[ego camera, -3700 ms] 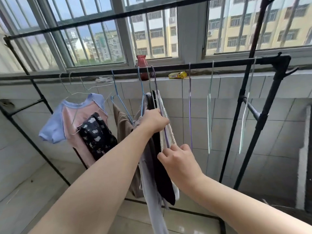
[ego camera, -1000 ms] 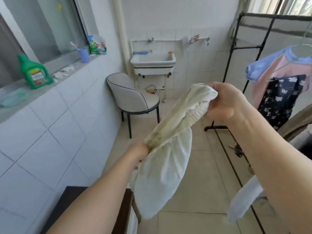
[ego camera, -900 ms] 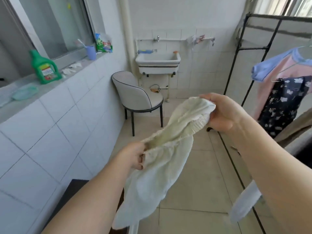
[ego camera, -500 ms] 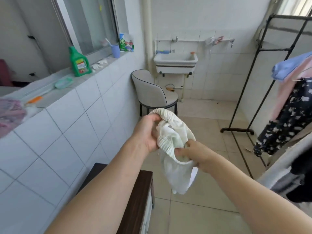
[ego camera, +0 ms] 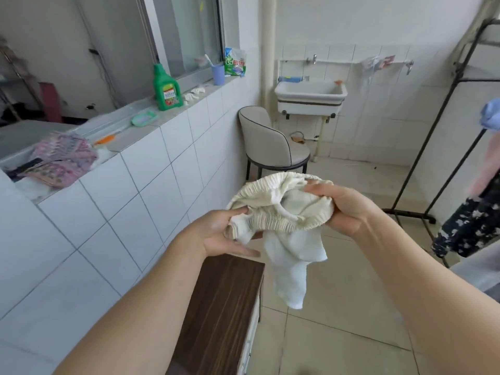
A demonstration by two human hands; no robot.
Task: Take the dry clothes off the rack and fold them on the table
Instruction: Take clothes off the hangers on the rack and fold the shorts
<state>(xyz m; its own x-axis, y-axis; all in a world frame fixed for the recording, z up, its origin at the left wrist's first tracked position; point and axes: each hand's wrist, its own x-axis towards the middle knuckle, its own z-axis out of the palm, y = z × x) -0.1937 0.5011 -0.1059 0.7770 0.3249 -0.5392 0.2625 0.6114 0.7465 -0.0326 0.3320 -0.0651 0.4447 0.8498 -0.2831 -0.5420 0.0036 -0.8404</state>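
Cream shorts [ego camera: 281, 212] w/ ribbed elastic waistband are bunched up in mid-air, above the far end of the dark wood table [ego camera: 219, 307]. Left hand [ego camera: 219, 234] pinches one end of the waistband, right hand [ego camera: 343, 207] grips the other, fabric hanging below. Drying rack [ego camera: 422, 169] w/ dark patterned garment [ego camera: 470, 223] stands right of the table.

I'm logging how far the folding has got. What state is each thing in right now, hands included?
cream garment: off the rack, bunched in mid-air, not yet folded
left hand: gripping the garment's ribbed edge
right hand: gripping the garment's other side
dark wooden table: below the hands, garment not on it
patterned dark garment: hanging at the rack
green bottle: upright on the ledge, capped
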